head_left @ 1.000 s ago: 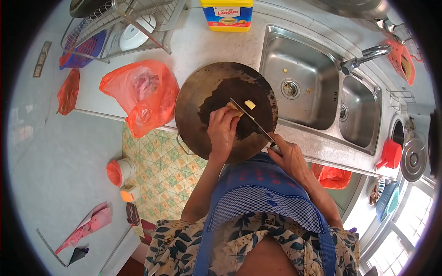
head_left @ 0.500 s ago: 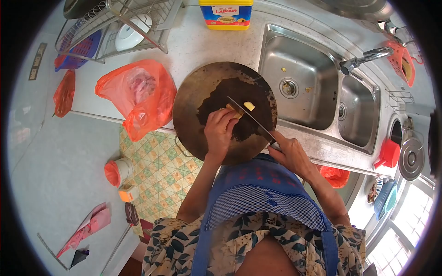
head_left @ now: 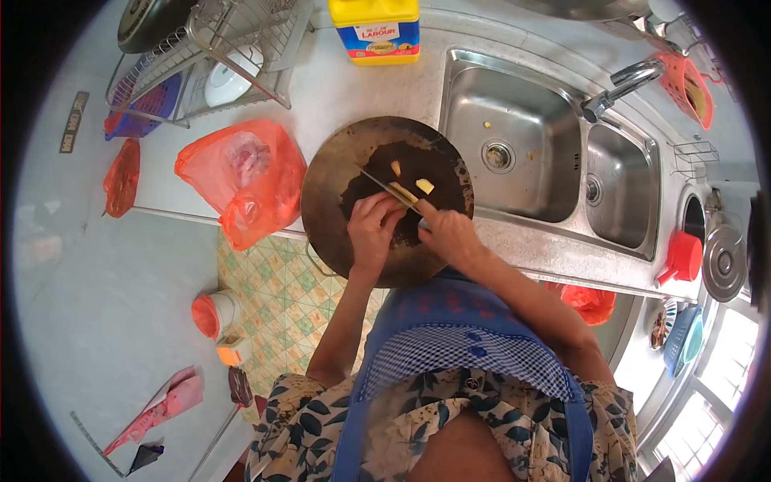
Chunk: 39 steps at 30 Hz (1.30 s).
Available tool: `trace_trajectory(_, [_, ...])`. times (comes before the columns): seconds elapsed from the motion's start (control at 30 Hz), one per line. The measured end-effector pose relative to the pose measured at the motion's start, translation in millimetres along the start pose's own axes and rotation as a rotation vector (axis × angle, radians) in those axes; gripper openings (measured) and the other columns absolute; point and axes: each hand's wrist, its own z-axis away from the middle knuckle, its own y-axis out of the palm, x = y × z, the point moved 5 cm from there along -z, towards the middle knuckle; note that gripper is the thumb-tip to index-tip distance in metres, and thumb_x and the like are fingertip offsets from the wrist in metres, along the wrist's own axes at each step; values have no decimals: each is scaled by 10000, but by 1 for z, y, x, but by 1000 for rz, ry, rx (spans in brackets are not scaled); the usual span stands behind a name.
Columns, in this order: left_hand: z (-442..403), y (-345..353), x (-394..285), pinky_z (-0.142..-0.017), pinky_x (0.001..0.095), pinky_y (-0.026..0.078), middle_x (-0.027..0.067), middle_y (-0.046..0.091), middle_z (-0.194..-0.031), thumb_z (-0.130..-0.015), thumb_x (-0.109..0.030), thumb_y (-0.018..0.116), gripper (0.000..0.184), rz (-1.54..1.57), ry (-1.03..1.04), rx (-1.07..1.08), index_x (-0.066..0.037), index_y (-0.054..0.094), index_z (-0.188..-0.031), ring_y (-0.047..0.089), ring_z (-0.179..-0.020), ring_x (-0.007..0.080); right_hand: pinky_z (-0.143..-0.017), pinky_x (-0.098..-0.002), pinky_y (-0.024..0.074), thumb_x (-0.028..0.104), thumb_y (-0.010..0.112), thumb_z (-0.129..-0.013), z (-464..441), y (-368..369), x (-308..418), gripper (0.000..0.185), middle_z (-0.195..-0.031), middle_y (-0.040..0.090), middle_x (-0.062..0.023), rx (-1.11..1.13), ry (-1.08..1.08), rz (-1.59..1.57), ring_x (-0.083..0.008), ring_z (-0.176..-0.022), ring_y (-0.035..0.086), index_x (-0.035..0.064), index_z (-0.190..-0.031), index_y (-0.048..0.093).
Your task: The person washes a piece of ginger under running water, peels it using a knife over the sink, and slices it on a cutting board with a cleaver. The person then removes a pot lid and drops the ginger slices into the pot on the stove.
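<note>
My left hand point(head_left: 372, 237) is closed on a brown-skinned, yellow piece that looks like ginger point(head_left: 404, 194), held over the dark wok point(head_left: 328, 173). My right hand point(head_left: 450, 234) grips the handle of a knife point(head_left: 374, 177), whose blade lies along the ginger close to my left fingertips. Two loose pieces rest in the wok: a pale yellow chunk point(head_left: 425, 186) and a smaller slice point(head_left: 396, 168). Part of the ginger is hidden behind my fingers and the blade.
A double sink point(head_left: 514, 120) with a faucet point(head_left: 622, 90) is to the right. On the left sit a red plastic bag point(head_left: 269, 173) and a wire dish rack point(head_left: 221, 60). Behind the wok stands a yellow and blue LABOUR container point(head_left: 376, 36).
My right hand and the knife have moved left, closer to my left hand. A second small piece now shows in the wok. The whole view has shifted slightly.
</note>
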Motion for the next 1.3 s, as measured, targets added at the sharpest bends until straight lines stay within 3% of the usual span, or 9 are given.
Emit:
trace_trajectory(0.13, [4,-2,-11,-783,359,427,94,573,-1001,-644,-74,704,306,-105,7,-23,-30,606,-930,519,-901,276,-572,-424,487,172,609,-752,4,1,-1,451,-670,599,-160,-17,-23,-28,-326,-639,604,91,-1157,430])
trace_trajectory(0.23, [9,1,-13,-804,378,411,115,546,-1041,-649,-65,696,378,-162,18,-37,-29,565,-1002,490,-955,303,-512,-407,497,169,615,-740,7,-1,-1,340,-682,591,-151,-86,-110,-24,-314,-601,612,78,-1021,446])
trace_trajectory(0.43, [20,-6,-9,-799,388,411,119,553,-1015,-664,-31,669,328,-235,35,-45,-23,543,-967,493,-930,315,-573,-418,495,167,624,-735,22,-19,0,425,-760,594,-174,-19,-103,-38,-349,-681,608,119,-1124,458])
trace_trajectory(0.63, [16,-13,-6,-799,400,411,117,550,-1013,-678,-22,637,322,-127,31,-75,-34,535,-984,491,-919,338,-644,-428,476,148,601,-771,36,-49,-6,419,-852,610,-177,-177,-64,-399,-370,-761,598,116,-1165,462])
trace_trajectory(0.73, [18,-19,7,-814,355,431,94,563,-1023,-734,-26,633,303,-9,-121,-106,-37,527,-1018,527,-915,267,-654,-436,470,146,591,-786,42,-67,-19,402,-853,608,-185,-268,13,-248,-372,-762,596,102,-1165,466])
trace_trajectory(0.83, [17,-13,38,-829,304,442,65,558,-1054,-815,-61,598,285,837,-401,-130,-42,509,-1085,542,-933,168,-657,-448,467,154,591,-785,30,-59,-43,403,-839,604,-191,-274,61,-251,-391,-756,588,88,-1163,464])
trace_trajectory(0.93, [17,-22,42,-842,284,444,52,537,-1090,-855,-81,564,311,1012,-562,-189,-44,473,-1149,529,-964,109,-650,-459,465,156,586,-787,17,-46,-44,406,-819,598,-199,-200,98,-59,-400,-747,582,104,-1170,462])
trace_trajectory(1.13, [16,-34,47,-847,325,461,70,518,-1146,-903,-147,494,334,1276,-587,-174,-54,425,-1216,528,-1025,155,-620,-460,465,161,592,-785,21,-42,-24,408,-796,577,-175,-156,-67,-201,-373,-707,588,153,-1172,461])
trace_trajectory(1.3, [16,-38,42,-863,342,460,81,504,-1176,-915,-160,468,387,1431,-547,-121,-57,369,-1275,527,-1039,171,-647,-428,451,158,604,-767,0,-39,-29,447,-853,544,-137,-235,-38,127,-331,-730,574,170,-1190,460])
